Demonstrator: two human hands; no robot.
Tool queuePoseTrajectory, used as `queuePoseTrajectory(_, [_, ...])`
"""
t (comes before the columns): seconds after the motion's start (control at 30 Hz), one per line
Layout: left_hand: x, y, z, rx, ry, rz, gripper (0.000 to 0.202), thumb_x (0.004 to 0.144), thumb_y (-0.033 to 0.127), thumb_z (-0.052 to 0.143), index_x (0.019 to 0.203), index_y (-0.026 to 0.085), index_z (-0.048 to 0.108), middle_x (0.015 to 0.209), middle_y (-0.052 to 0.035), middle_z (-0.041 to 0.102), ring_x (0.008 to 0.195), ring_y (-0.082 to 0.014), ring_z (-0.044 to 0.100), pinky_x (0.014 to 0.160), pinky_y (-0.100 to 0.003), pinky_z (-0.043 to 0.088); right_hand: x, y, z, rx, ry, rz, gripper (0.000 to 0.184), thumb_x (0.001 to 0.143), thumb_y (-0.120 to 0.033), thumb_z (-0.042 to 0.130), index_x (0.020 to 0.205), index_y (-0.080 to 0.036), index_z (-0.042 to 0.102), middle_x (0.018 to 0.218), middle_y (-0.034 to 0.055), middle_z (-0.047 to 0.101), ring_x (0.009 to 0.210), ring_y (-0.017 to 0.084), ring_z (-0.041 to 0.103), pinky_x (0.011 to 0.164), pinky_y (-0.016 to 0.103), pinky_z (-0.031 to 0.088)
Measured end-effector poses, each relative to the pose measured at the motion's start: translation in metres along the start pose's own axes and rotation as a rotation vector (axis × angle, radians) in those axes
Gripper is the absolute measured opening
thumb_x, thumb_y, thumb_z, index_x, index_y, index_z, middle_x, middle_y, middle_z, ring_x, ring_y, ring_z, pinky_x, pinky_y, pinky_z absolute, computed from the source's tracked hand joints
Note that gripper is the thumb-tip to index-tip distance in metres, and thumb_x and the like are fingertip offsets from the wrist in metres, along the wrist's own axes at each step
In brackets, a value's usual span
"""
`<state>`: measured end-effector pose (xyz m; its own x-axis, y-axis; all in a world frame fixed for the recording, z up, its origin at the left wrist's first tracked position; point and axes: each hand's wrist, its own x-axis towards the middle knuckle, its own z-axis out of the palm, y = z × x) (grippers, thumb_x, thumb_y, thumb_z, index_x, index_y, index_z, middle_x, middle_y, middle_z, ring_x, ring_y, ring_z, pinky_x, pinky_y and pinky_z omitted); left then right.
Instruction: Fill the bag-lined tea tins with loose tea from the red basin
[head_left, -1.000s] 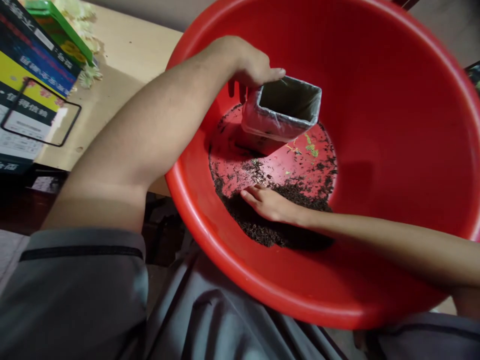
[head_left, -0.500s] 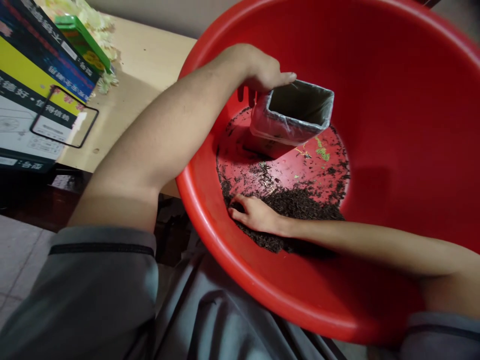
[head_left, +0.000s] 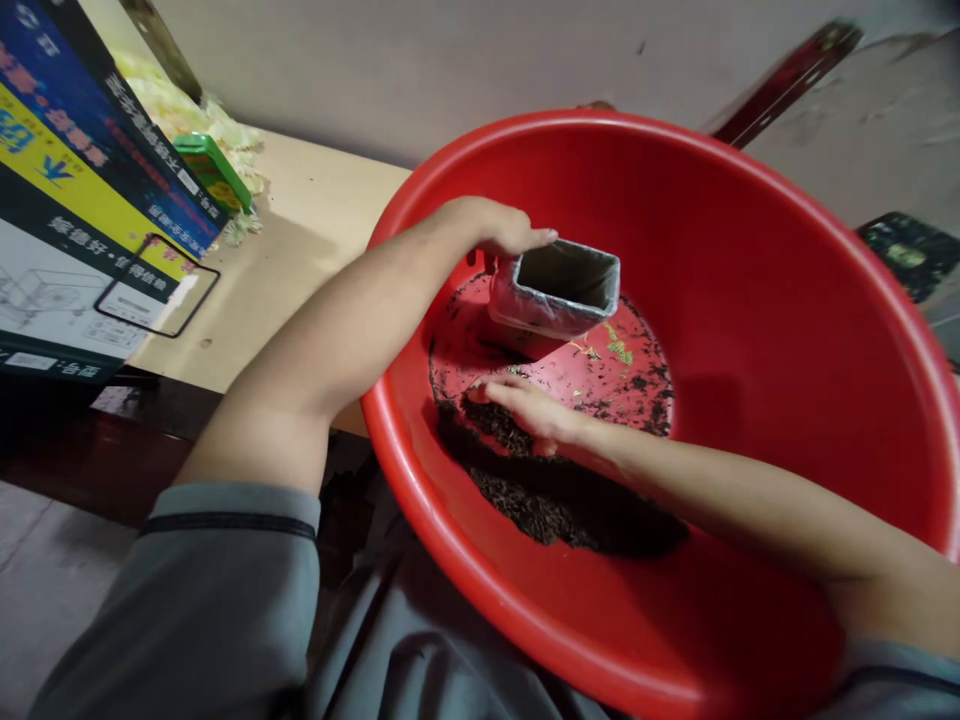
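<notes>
My left hand [head_left: 514,230] grips the near-left rim of a rectangular box [head_left: 555,310] with a silvery liner folded over its mouth. The thumb lies over the rim; the other fingers are mostly hidden behind the box. Its mouth faces up toward me, and the part of the interior I can see shows no contents. Below it, my right hand [head_left: 529,408] is turned palm up and cupped, with dark loose tea leaves [head_left: 499,425] in it. A heap of the same leaves [head_left: 544,510] lies beneath it at the near side of the big red tub [head_left: 787,300].
Yellow-green scraps [head_left: 619,348] and scattered dark bits lie on the tub floor. To the left, a wooden table [head_left: 300,200] bears a large printed carton [head_left: 82,220], a green packet [head_left: 214,172] and pale flowers. A wall [head_left: 487,60] stands behind the tub.
My right hand has turned from palm down at the heap to palm up and lifted with leaves in it. My left hand still holds the box. The view has shifted, showing more wall.
</notes>
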<state>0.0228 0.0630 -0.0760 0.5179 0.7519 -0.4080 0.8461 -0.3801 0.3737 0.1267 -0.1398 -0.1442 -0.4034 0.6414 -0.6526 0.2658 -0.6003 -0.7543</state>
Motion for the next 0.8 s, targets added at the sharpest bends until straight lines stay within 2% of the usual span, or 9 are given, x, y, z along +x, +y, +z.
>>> queuePoseTrajectory(0.13, [0.002,-0.002,0.0,0.008,-0.017,0.016,0.077,0.093,0.073,0.035,0.133,0.016,0.068,0.116,-0.0153,0.072,0.111,-0.0333,0.063,0.096,-0.043,0.048,-0.019,-0.047,-0.02,0.066,0.068,-0.196,0.024,0.075,-0.044,0.061,0.083,-0.023,0.052,0.063,-0.001,0.059,0.043,0.013,0.05,0.036,0.025,0.038])
queuePoseTrajectory(0.27, [0.002,-0.003,-0.001,-0.01,-0.048,0.03,0.077,0.091,0.073,0.033,0.138,0.021,0.066,0.117,-0.0142,0.072,0.115,-0.0348,0.062,0.097,-0.045,0.046,-0.024,-0.081,-0.055,-0.024,0.268,-0.5,0.027,0.084,-0.049,0.052,0.085,-0.022,0.054,0.066,0.0023,0.06,0.048,0.016,0.054,0.044,0.031,0.046])
queuePoseTrajectory(0.4, [-0.001,-0.002,-0.003,0.013,-0.081,0.035,0.081,0.091,0.073,0.032,0.14,0.017,0.064,0.118,-0.0165,0.072,0.104,-0.0333,0.066,0.091,-0.042,0.05,-0.01,-0.1,-0.095,-0.246,0.527,-0.847,0.043,0.092,-0.061,0.04,0.092,-0.023,0.059,0.069,0.0019,0.059,0.057,0.018,0.06,0.056,0.036,0.052])
queuePoseTrajectory(0.5, [-0.004,-0.002,-0.006,0.034,-0.122,0.029,0.082,0.09,0.074,0.034,0.139,0.016,0.064,0.121,-0.0176,0.071,0.102,-0.0322,0.067,0.087,-0.039,0.052,0.004,-0.102,-0.11,-0.202,0.613,-1.025,0.036,0.091,-0.058,0.048,0.095,-0.024,0.061,0.072,0.0007,0.059,0.063,0.018,0.061,0.063,0.036,0.052])
queuePoseTrajectory(0.6, [-0.007,-0.002,-0.008,0.042,-0.163,0.002,0.083,0.086,0.077,0.041,0.139,0.017,0.063,0.124,-0.0176,0.071,0.103,-0.0328,0.067,0.084,-0.037,0.053,0.014,-0.096,-0.111,-0.108,0.685,-1.102,0.019,0.082,-0.04,0.06,0.088,-0.022,0.064,0.075,0.0013,0.063,0.068,0.017,0.062,0.07,0.036,0.054])
queuePoseTrajectory(0.67, [-0.009,0.0,-0.009,0.053,-0.18,-0.01,0.085,0.085,0.079,0.043,0.14,0.017,0.063,0.126,-0.0179,0.07,0.104,-0.0337,0.067,0.083,-0.038,0.054,0.017,-0.091,-0.109,-0.199,0.746,-1.124,0.013,0.079,-0.033,0.062,0.085,-0.021,0.065,0.081,0.0022,0.067,0.075,0.017,0.064,0.078,0.036,0.054])
queuePoseTrajectory(0.8, [-0.012,0.003,-0.01,0.056,-0.209,-0.032,0.084,0.087,0.076,0.039,0.142,0.016,0.061,0.128,-0.0187,0.069,0.107,-0.0337,0.067,0.085,-0.038,0.054,0.016,-0.086,-0.109,-0.397,0.802,-1.083,0.01,0.08,-0.028,0.061,0.085,-0.021,0.065,0.085,0.0024,0.07,0.081,0.017,0.066,0.086,0.037,0.054])
